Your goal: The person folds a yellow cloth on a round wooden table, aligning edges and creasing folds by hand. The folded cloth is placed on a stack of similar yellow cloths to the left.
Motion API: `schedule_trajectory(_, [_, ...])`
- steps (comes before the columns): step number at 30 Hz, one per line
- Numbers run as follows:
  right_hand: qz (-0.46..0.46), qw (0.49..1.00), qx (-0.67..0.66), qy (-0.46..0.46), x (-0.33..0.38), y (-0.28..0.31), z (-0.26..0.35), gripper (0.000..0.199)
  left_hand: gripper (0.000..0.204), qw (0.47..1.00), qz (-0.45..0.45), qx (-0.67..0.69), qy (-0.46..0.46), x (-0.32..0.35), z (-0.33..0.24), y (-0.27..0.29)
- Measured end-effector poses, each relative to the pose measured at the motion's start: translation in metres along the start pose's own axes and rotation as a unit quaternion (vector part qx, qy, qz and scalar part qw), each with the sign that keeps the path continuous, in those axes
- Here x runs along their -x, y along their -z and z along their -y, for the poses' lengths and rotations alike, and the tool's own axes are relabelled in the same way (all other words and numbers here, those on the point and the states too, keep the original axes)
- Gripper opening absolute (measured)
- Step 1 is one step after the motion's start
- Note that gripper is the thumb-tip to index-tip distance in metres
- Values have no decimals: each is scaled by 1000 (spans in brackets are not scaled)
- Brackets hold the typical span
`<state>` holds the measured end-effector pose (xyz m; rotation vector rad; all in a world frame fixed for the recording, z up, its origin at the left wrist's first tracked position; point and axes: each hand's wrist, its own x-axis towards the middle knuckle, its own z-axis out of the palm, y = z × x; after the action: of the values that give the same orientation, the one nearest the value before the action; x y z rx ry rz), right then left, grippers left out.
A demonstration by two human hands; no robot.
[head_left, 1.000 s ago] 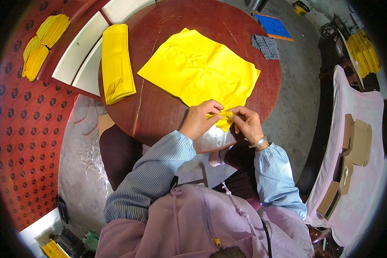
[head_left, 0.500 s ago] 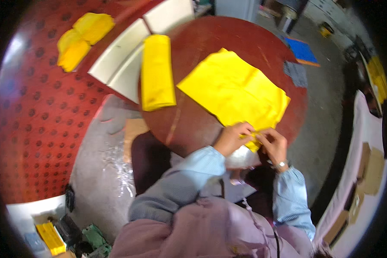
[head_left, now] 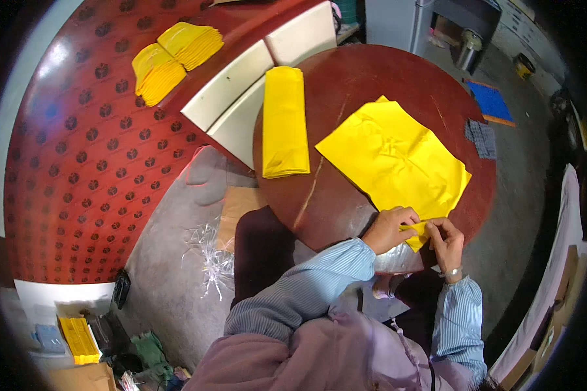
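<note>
A yellow sheet [head_left: 398,153], thin and creased like cloth or soft plastic, lies spread on a round dark-red table [head_left: 306,221]. At its near corner my left hand [head_left: 392,229] pinches the edge, fingers curled. Right beside it, my right hand [head_left: 446,242] grips the same edge between thumb and fingers. A small flap [head_left: 417,240] of the sheet sticks out between the two hands, over the table's near rim. To the left on the table lies a long folded yellow stack [head_left: 285,124], which neither hand touches.
Two piles of folded yellow pieces [head_left: 176,55] lie on a red patterned surface [head_left: 85,169] at the far left. White panels [head_left: 231,81] stand between it and the table. Clear plastic strips [head_left: 215,260] and brown cardboard [head_left: 241,212] are on the floor. A blue mat [head_left: 491,102] lies far right.
My view has swung, so the table and everything around it sit farther right and lower. Both hands stay at the sheet's near corner, fingers shifted slightly along the edge.
</note>
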<state>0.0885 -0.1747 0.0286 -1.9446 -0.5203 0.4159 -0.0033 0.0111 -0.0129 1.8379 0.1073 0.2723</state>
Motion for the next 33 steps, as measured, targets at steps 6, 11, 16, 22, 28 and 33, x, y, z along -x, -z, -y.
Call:
schedule_trajectory(6, [40,998,-12,-38,-5,9,-12,17,23,1000,-7,9,-4,-1,7,-1])
schedule_trajectory(11, [61,992,-99,-40,-4,8,-11,19,27,999,16,-26,32,0,-10,6])
schedule_trajectory(16, [74,986,-143,-42,-6,7,-7,19,27,998,41,-19,45,-3,-17,10])
schedule_trajectory(22, [61,989,-132,-28,-4,7,-4,15,27,998,40,-11,38,-1,-10,9])
schedule_trajectory(28, [28,996,-80,-11,-4,5,-3,11,28,999,38,-8,36,-1,-9,9])
schedule_trajectory(33, [30,1000,-9,3,-3,7,-5,13,28,998,39,-11,39,-1,-10,10])
